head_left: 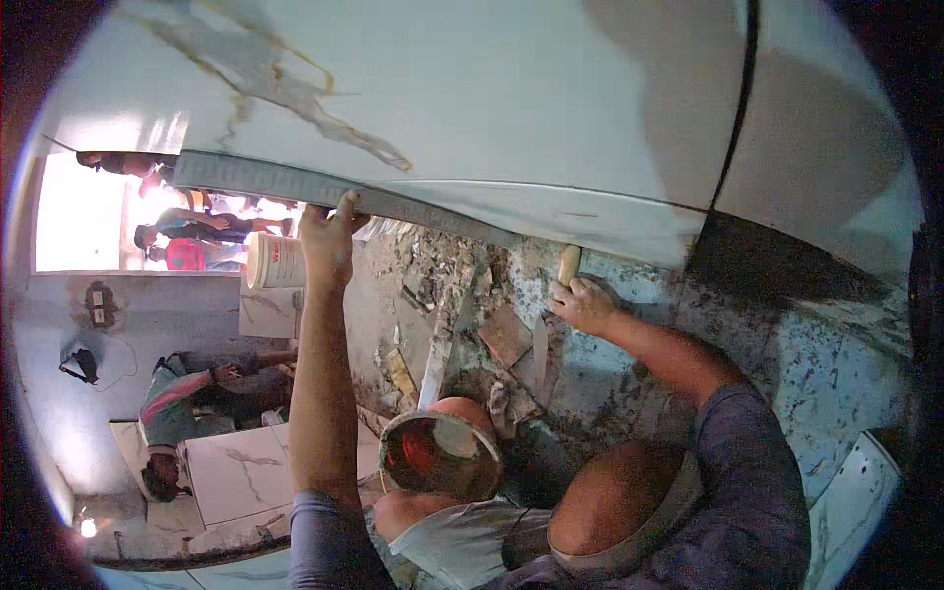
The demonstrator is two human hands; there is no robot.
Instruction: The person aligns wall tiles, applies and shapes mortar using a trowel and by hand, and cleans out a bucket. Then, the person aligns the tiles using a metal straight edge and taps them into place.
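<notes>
A long grey straightedge (265,182) lies along the lower edge of a large white marbled tile (472,98). My left hand (329,236) grips it from below, thumb and fingers closed on its edge. My right hand (587,303) is wrapped round a short, pale wooden handle (568,262), just below the tile's edge. The tool's working end cannot be made out. Under my arms, the floor carries broken mortar and rubble (433,270).
A mortar-stained bucket (482,462) stands by my knee. A pale bucket (273,262) is farther left. At the lower left another person (177,403) is beside marbled tiles (241,467). Several people show through a bright opening (84,221). A loose tile (855,492) leans at the lower right.
</notes>
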